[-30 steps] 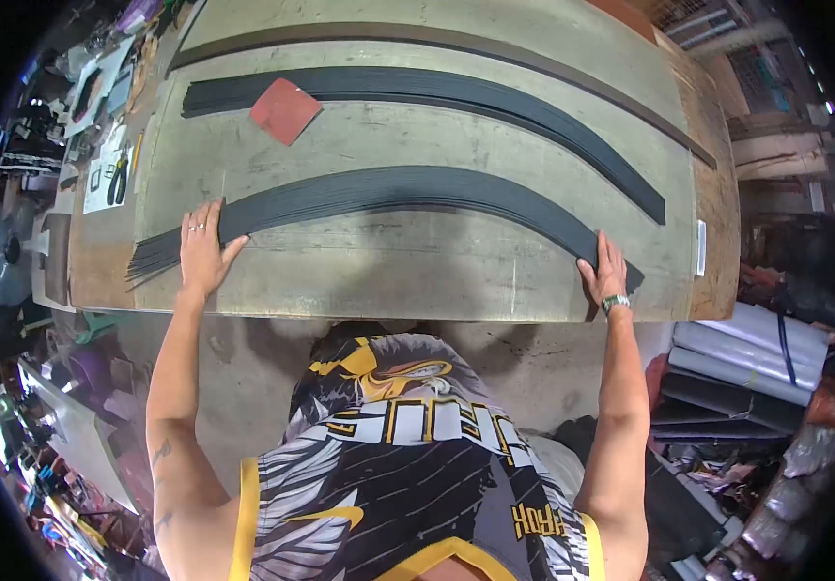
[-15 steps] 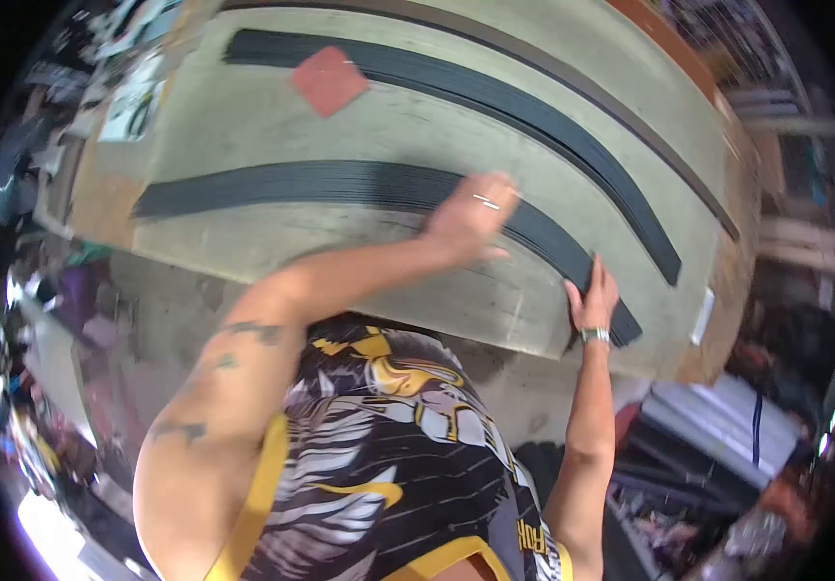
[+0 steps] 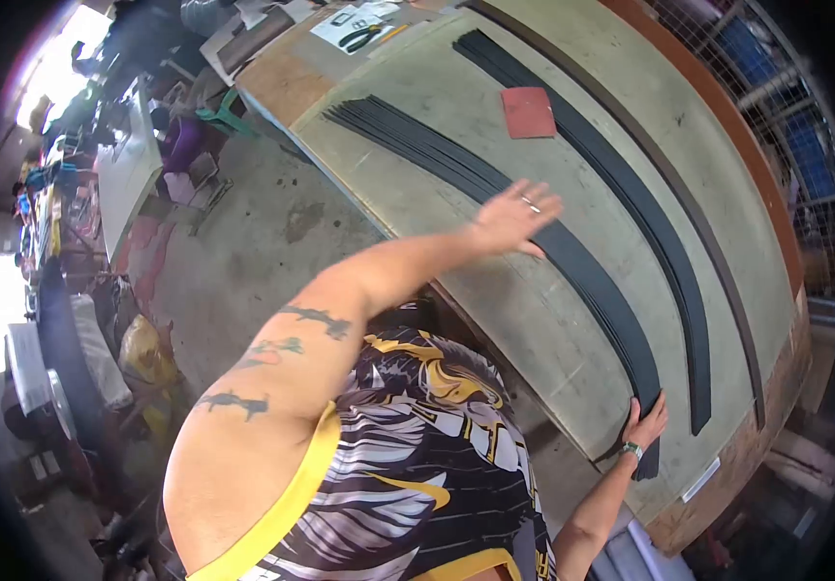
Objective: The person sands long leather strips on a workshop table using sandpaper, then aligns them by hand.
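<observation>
I log the left hand [image 3: 519, 215] shifted inward, flat and open over the middle of the dark strips [image 3: 600, 283], leaving their splayed end beyond it unheld; right hand [image 3: 645, 423], half-curled, near the opposite end, grip unclear

Yellow swoosh [image 3: 424, 492] on jersey [image 3: 340, 528], white letters [image 3: 508, 453] across it unreadable

The table [image 3: 543, 339] is carrying a near bundle [image 3: 587, 276], a far bundle [image 3: 638, 203], a brown strip [image 3: 681, 176], a red square [image 3: 529, 113] and paper [image 3: 325, 31].
</observation>
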A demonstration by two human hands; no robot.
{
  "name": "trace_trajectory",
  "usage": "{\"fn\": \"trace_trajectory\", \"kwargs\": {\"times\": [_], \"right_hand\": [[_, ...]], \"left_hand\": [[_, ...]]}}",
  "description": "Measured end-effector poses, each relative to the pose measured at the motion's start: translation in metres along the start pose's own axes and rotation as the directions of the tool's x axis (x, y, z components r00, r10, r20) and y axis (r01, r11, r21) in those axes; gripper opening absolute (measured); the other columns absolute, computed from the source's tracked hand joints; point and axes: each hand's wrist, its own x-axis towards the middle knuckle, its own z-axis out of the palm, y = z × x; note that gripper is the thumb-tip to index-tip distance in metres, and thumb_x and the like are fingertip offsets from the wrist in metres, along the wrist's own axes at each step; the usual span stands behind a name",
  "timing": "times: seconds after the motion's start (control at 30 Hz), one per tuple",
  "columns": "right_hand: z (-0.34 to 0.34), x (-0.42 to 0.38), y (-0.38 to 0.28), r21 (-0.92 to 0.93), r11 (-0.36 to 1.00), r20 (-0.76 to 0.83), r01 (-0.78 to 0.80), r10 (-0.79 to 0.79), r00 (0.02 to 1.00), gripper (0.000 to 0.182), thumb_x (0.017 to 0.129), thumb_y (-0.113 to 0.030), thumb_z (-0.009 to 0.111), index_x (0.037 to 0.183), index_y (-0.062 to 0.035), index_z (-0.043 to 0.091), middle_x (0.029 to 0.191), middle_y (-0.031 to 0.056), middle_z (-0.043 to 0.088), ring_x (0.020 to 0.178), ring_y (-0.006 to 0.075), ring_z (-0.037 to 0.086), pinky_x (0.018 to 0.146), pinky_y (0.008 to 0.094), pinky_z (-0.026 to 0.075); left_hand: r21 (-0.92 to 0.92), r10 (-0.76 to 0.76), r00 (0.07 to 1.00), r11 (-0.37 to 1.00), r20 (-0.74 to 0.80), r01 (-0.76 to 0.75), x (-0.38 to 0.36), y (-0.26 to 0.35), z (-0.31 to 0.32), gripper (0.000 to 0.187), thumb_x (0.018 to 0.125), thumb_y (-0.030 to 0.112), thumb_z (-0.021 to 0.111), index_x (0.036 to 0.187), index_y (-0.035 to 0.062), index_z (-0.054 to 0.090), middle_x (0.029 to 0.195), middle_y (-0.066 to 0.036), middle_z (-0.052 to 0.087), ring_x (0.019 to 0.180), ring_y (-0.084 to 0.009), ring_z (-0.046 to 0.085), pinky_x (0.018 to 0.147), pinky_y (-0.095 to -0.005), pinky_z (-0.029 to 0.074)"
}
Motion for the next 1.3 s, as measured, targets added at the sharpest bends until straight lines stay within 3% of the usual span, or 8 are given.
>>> {"fn": "trace_trajectory", "kwargs": {"times": [0.43, 0.53, 0.73, 0.87, 0.9, 1.0, 1.17, 1.3], "right_hand": [[-0.012, 0.003, -0.052, -0.230, 0.957, 0.052, -0.178, 0.195, 0.979, 0.080, 0.103, -0.048, 0.065, 0.166, -0.0103, 0.035, 0.165, 0.0207, 0.043, 0.150, 0.0410, 0.043, 0.122, 0.0512, 0.035], [-0.002, 0.021, -0.088, -0.121, 0.982, -0.054, -0.147, 0.142, 0.988, 0.076, 0.106, -0.044, 0.062, 0.161, 0.0023, 0.039, 0.163, 0.0295, 0.042, 0.152, 0.0449, 0.040, 0.125, 0.0484, 0.033], [0.000, 0.121, -0.328, 0.280, 0.960, -0.099, -0.007, 0.036, 0.994, 0.072, 0.105, -0.030, 0.067, 0.159, 0.0078, 0.038, 0.163, 0.0319, 0.042, 0.154, 0.0411, 0.038, 0.127, 0.0458, 0.029], [0.023, 0.202, -0.482, 0.227, 0.943, -0.176, 0.243, -0.206, 0.963, 0.085, 0.097, -0.035, 0.075, 0.160, 0.0058, 0.036, 0.165, 0.0323, 0.038, 0.154, 0.0454, 0.037, 0.126, 0.0502, 0.031], [0.028, 0.219, -0.515, 0.212, 0.930, -0.239, 0.301, -0.249, 0.939, 0.088, 0.095, -0.037, 0.077, 0.160, 0.0052, 0.036, 0.164, 0.0330, 0.039, 0.153, 0.0462, 0.038, 0.126, 0.0511, 0.032], [0.050, 0.261, -0.573, 0.207, 0.947, -0.156, 0.245, -0.215, 0.964, 0.106, 0.085, -0.047, 0.084, 0.165, -0.0024, 0.030, 0.168, 0.0349, 0.029, 0.156, 0.0503, 0.029, 0.127, 0.0578, 0.026], [0.064, 0.290, -0.618, 0.080, 0.994, 0.019, -0.077, 0.076, 0.997, 0.116, 0.081, -0.058, 0.085, 0.167, -0.0069, 0.025, 0.168, 0.0329, 0.030, 0.157, 0.0513, 0.025, 0.126, 0.0591, 0.026], [0.081, 0.295, -0.611, 0.048, 0.998, -0.157, -0.034, 0.041, 0.987, 0.110, 0.078, -0.053, 0.088, 0.162, -0.0085, 0.033, 0.157, 0.0319, 0.044, 0.147, 0.0498, 0.039, 0.122, 0.0604, 0.031]], "left_hand": [[-0.006, -0.423, 0.903, 0.905, 0.076, 0.425, -0.185, -0.334, -0.049, 0.099, 0.087, 0.070, 0.072, 0.164, 0.0173, 0.038, 0.171, -0.012, 0.035, 0.160, -0.0333, 0.027, 0.130, -0.0541, 0.025], [-0.315, -0.488, 0.870, 0.817, 0.068, 0.483, -0.199, -0.379, -0.047, 0.104, 0.081, 0.053, 0.086, 0.163, 0.0118, 0.038, 0.171, -0.015, 0.034, 0.159, -0.0346, 0.029, 0.130, -0.0493, 0.027], [-0.660, -0.343, 0.931, 0.730, -0.128, 0.178, -0.185, -0.372, -0.019, 0.107, 0.071, 0.023, 0.096, 0.160, 0.0050, 0.040, 0.170, -0.017, 0.034, 0.159, -0.0345, 0.029, 0.131, -0.0436, 0.028], [-0.743, -0.324, 0.945, 0.622, 0.045, 0.249, -0.170, -0.339, -0.040, 0.109, 0.075, 0.019, 0.092, 0.165, 0.0077, 0.033, 0.173, -0.016, 0.027, 0.162, -0.0300, 0.024, 0.131, -0.0441, 0.029], [-0.803, -0.270, 0.957, 0.545, 0.105, 0.242, -0.170, -0.343, -0.048, 0.102, 0.088, 0.028, 0.083, 0.168, 0.0059, 0.023, 0.176, -0.015, 0.021, 0.164, -0.0286, 0.016, 0.133, -0.0440, 0.020], [-0.992, -0.459, 0.886, -0.126, 0.058, 0.000, -0.159, -0.354, -0.011, 0.094, 0.099, 0.030, 0.073, 0.169, 0.0035, 0.017, 0.178, -0.016, 0.016, 0.165, -0.0298, 0.013, 0.133, -0.0428, 0.014], [-0.925, -0.425, 0.905, -0.357, 0.038, -0.129, -0.148, -0.356, -0.005, 0.098, 0.107, 0.069, 0.038, 0.170, -0.0004, 0.008, 0.177, -0.021, 0.010, 0.165, -0.0328, 0.008, 0.133, -0.0438, 0.008], [-0.920, -0.406, 0.911, -0.377, 0.064, -0.103, -0.146, -0.360, -0.007, 0.105, 0.103, 0.080, 0.021, 0.170, -0.0003, 0.008, 0.178, -0.020, 0.009, 0.165, -0.0326, 0.010, 0.133, -0.0448, 0.005]]}}
